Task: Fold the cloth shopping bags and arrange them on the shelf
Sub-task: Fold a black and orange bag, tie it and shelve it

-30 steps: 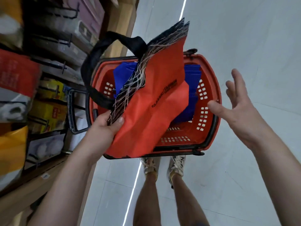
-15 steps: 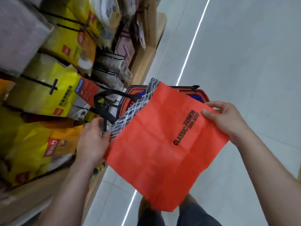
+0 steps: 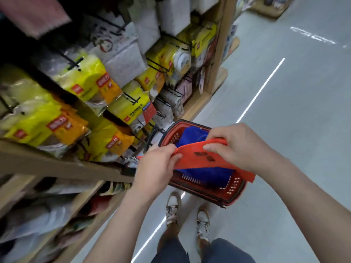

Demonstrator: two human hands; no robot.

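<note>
An orange-red cloth shopping bag (image 3: 199, 158) with black print hangs doubled over between both hands, above a red plastic basket (image 3: 234, 190) on the floor. My left hand (image 3: 155, 166) pinches the bag's left end. My right hand (image 3: 239, 147) grips its upper fold, thumb pressed on the printed side. Blue cloth bags (image 3: 205, 174) lie inside the basket, partly hidden by the orange bag. The wooden shelf (image 3: 62, 164) runs along the left.
Yellow and orange packets (image 3: 85, 76) hang on black hooks above the shelf edge. Lower shelves hold blurred pale goods (image 3: 38, 221). My feet in light sneakers (image 3: 188, 211) stand just behind the basket. Grey floor (image 3: 294, 111) stretches to the right.
The orange bag went from spread flat to doubled over. My right hand came in toward the left hand, and the view swung up toward the shelf.
</note>
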